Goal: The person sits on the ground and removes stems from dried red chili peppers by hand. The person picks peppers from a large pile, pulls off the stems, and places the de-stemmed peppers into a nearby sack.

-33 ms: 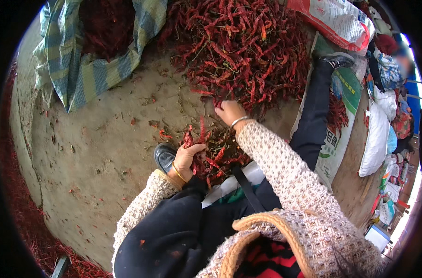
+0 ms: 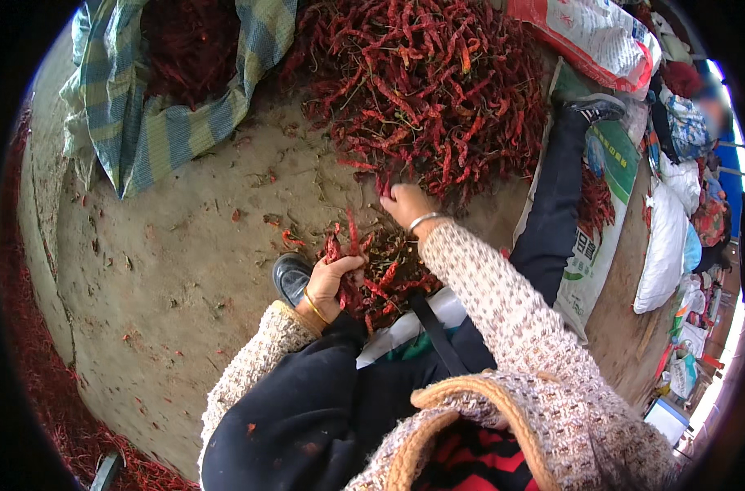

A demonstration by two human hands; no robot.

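Observation:
My left hand [image 2: 336,278], wearing a yellow bangle, is closed around several dried red chillies [image 2: 352,229] above a loose heap of chillies and stems [image 2: 384,278] between my legs. My right hand [image 2: 405,204], with a silver bangle, is closed at the lower edge of a large pile of dried red chillies [image 2: 425,90], its fingertips on a dark red chilli [image 2: 384,182]. A white and green sack [image 2: 401,335] shows under the loose heap.
A blue-green checked sack [image 2: 172,131] holding chillies lies at upper left. Printed sacks [image 2: 593,278] lie under my outstretched right leg, another [image 2: 585,41] beyond it. White bundles [image 2: 659,245] and a blurred person [image 2: 712,110] are at right. More chillies [image 2: 110,450] border the concrete floor.
My right hand has shifted very slightly down and toward me from the edge of the big pile. My left hand is nearly unmoved.

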